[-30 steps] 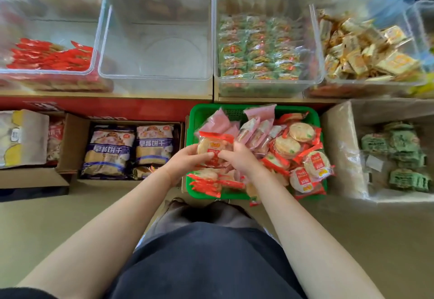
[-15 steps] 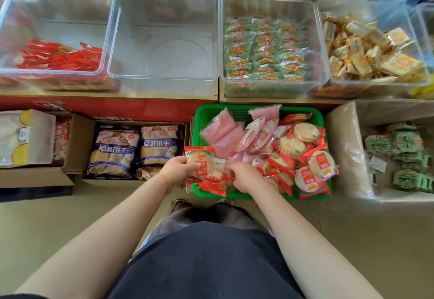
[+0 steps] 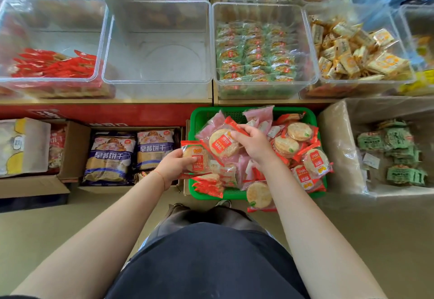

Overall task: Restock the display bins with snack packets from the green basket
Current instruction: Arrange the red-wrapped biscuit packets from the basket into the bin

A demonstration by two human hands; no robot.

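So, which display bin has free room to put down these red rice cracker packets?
The clear bin between the red-packet bin and the green-packet bin shows only bare floor. The red-packet bin has free space behind its packets. The green-packet and yellow-packet bins are crowded.

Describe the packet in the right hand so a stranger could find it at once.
Start at the green basket on the floor below the clear bins. Above its left half, the right hand pinches a clear rice cracker packet with red ends, showing one round pale cracker. Unlike the similar packet gripped by the left hand at the basket's left edge, it is lifted over pink packets.
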